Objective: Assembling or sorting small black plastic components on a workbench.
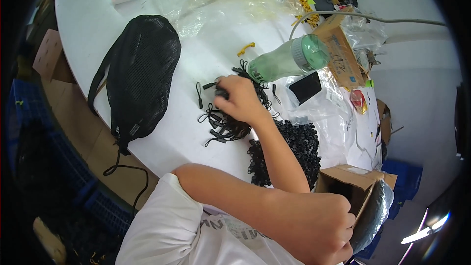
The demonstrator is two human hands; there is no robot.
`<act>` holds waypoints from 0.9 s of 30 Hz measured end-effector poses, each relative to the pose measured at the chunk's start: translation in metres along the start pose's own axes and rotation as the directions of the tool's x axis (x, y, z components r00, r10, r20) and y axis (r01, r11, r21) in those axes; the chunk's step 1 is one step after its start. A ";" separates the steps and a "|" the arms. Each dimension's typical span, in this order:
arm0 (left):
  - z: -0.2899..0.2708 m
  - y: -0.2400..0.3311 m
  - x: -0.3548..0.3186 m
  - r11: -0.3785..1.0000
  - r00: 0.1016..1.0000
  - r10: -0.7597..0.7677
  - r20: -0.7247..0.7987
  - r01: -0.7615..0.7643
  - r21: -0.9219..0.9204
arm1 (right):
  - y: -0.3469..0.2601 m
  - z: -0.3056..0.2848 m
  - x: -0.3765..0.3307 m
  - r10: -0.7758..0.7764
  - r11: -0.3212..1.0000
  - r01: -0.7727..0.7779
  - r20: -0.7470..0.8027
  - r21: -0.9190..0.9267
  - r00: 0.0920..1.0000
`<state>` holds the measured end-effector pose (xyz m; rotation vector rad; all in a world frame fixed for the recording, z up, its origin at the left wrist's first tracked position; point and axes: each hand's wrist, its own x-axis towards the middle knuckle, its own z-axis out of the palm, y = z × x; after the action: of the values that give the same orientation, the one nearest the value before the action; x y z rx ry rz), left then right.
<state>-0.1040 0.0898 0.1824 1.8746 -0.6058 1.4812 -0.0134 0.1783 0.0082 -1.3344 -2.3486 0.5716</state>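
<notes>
My right hand (240, 99) is over a loose heap of black corded zipper pulls (230, 130) on the white table. Its thumb and fingers are closed around some of the black pieces. My left arm crosses in front of my body to the right, and my left hand (316, 225) is a fist beside an open cardboard box (348, 176). Whatever it holds, if anything, is hidden. Between my right forearm and the box lies a dense pile of small black pieces (299, 142). A single zipper pull (199, 96) lies apart, left of my right hand.
A black mesh drawstring bag (142, 78) lies at the left, its cord over the table edge. Beyond the heap are a green bottle (287, 59), a black phone (305, 89) and a yellow cord piece (246, 48). Clear plastic bags (225, 7) cover the far side.
</notes>
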 end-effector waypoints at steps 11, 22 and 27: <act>-0.001 -0.002 -0.001 0.993 0.999 -0.030 0.032 0.026 0.118 | -0.014 -0.041 -0.020 0.356 0.396 -0.122 -0.030 0.910 0.934; -0.001 -0.001 -0.001 0.994 0.996 -0.062 0.059 0.056 0.091 | -0.010 -0.052 -0.042 0.348 -0.187 0.130 -0.058 0.974 0.936; 0.019 0.002 -0.009 0.988 0.996 -0.063 -0.055 0.070 0.141 | -0.029 -0.071 -0.042 0.424 -0.262 0.361 -0.229 0.895 0.876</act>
<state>-0.0952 0.0744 0.1711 1.9389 -0.4188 1.5588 0.0219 0.1398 0.0780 -0.4203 -0.5426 1.4889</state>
